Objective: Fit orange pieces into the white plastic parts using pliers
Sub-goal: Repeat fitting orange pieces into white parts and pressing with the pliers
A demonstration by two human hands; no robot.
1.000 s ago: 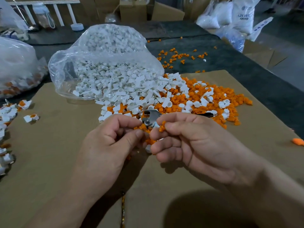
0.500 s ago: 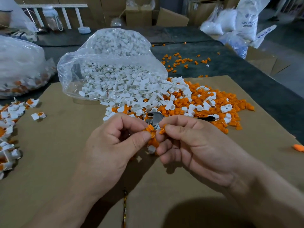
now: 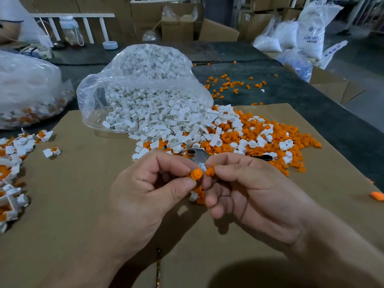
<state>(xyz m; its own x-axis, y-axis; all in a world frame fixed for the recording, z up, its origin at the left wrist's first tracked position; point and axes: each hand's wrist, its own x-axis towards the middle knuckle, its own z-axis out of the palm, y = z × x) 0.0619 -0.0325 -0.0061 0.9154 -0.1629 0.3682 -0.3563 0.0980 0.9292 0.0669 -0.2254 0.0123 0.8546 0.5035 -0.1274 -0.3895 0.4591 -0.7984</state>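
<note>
Head view, single camera

- Left hand [image 3: 149, 190]: fingers curled, thumb and forefinger pinching one orange piece [image 3: 196, 174], raised above the cardboard sheet [image 3: 83, 194]. Back of the hand faces the camera, wrist low.
- Right hand [image 3: 249, 190]: fingers curled inward, forefinger tip holding a second orange piece [image 3: 209, 171] just beside the first. The thumb is hidden, so the pinch is judged, not seen outright.
- The two hands meet fingertip to fingertip. Judgement: held close and high to sort or orient the pieces before fitting.
- Small white and orange bits show below the fingertips. Cannot tell whether they are held or lying on the sheet.
- Pliers [image 3: 198, 155]: ungripped, lying on the pile just beyond the hands, within short reach. Judgement: the pressing step has not begun.
- White parts [image 3: 166, 125] spill from a clear bag [image 3: 141, 80] onto the sheet and mix with loose orange pieces [image 3: 280, 142] on the right, so both stocks feed one spot.
- Fitted pieces [image 3: 12, 163] are heaped at far left, well apart from the raw stock. A few orange strays lie on the dark surface [image 3: 311, 96] behind
</note>
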